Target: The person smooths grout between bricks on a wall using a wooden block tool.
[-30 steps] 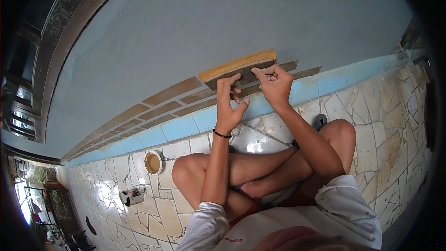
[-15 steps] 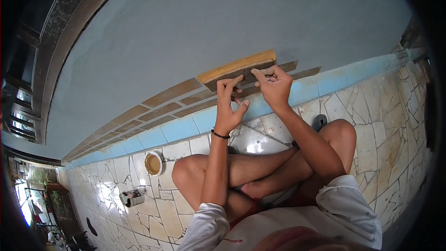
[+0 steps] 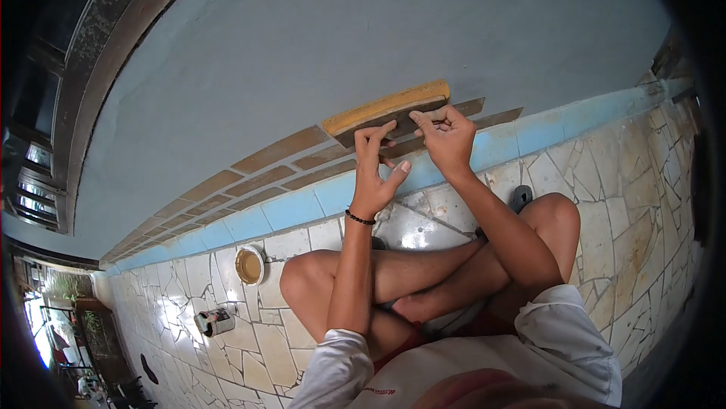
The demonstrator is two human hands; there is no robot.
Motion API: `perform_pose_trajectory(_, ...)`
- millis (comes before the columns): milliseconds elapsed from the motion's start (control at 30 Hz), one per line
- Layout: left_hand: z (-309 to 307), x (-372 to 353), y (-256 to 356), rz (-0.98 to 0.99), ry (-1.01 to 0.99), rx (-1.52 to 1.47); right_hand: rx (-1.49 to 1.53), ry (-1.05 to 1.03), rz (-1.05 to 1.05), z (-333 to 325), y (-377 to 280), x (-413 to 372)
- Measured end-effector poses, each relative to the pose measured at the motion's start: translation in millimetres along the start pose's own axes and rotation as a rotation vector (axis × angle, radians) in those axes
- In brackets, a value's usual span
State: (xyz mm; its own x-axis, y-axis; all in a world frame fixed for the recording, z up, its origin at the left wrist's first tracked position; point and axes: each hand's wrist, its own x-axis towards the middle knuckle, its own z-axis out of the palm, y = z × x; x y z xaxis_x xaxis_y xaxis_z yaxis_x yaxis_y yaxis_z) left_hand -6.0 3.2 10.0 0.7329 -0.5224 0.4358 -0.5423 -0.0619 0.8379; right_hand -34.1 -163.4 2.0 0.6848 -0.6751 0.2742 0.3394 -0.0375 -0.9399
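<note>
A dark brown brick-shaped tile (image 3: 408,123) lies against the grey wall, directly below a yellowish wooden strip (image 3: 386,106). My left hand (image 3: 376,174) is open at the tile's lower left part, fingertips touching its face and the thumb held apart. Beside it, my right hand (image 3: 452,144) has its fingers curled in, thumb and forefinger pinched together at the tile's face. Whatever sits in that pinch, if anything, is too small to make out. Rows of brown tiles (image 3: 278,150) with pale gaps run along the wall on both sides of my hands.
Light blue skirting tiles (image 3: 299,210) line the wall's foot above a floor of broken pale stone (image 3: 268,337). A bucket of tan paste (image 3: 248,266) and a paint-stained can (image 3: 215,322) stand to the left. My crossed legs (image 3: 423,276) are beneath my arms.
Almost nothing differs. My left hand has shifted very slightly, while the tile, wooden strip and right hand stay in place.
</note>
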Motion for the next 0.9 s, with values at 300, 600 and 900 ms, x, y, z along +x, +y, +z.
perform_pose_trajectory(300,-2,1,-2,-0.017,-0.018,0.008,-0.035,-0.010,0.010,-2,3,2)
perform_pose_trajectory(600,-3,3,1,0.015,-0.015,0.019,-0.067,0.003,-0.020,0,-2,2)
perform_pose_trajectory(900,-4,4,-1,0.088,0.005,0.114,-0.122,0.001,-0.089,-2,10,0)
